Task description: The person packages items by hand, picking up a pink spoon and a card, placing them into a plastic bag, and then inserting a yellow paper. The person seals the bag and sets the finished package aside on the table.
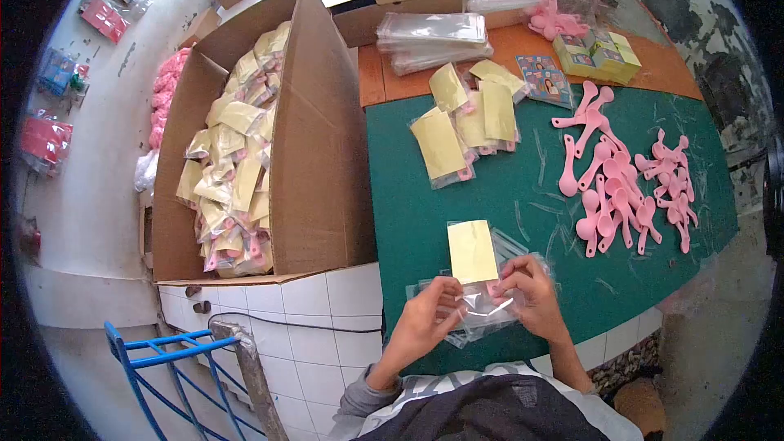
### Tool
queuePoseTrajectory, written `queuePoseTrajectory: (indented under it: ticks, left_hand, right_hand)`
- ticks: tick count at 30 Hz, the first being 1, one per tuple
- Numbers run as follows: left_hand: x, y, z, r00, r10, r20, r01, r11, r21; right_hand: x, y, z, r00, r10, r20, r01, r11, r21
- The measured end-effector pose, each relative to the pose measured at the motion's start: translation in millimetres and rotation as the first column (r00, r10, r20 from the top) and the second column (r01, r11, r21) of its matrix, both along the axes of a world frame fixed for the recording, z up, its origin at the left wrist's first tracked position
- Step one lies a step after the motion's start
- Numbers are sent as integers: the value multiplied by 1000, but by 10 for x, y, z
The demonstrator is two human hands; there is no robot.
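At the near edge of the green table top, a clear plastic bag lies between my hands, with a yellow card at its upper part and a bit of pink beside the card's lower edge. My left hand is closed on the bag's left side, thumb and fingers together. My right hand pinches the bag's right side near the pink piece. More clear bags lie beneath and around it. Pink spoons lie in a loose pile to the right, with smaller pink spoons beyond them.
Left of the table stands a large cardboard box of packed bags. Several packed bags lie farther back. Behind are empty bags, card stacks and a patterned card. A blue metal frame stands lower left.
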State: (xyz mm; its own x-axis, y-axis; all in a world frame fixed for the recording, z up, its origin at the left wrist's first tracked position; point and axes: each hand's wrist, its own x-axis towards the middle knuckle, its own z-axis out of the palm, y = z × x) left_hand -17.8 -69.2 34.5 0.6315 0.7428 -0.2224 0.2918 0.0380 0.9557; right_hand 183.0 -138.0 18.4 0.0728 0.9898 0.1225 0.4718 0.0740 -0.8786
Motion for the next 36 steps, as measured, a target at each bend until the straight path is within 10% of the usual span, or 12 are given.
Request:
queuePoseTrajectory:
  ticks: [6,36]
  left_hand:
    - [74,-1,-64,995,92,-39,-83,979,187]
    - [67,-164,-296,909,412,58,-399,903,-157]
  right_hand:
    - [-40,33,-97,725,-222,-653,-12,943,-334]
    - [-297,161,-97,793,-307,-527,145,934,-325]
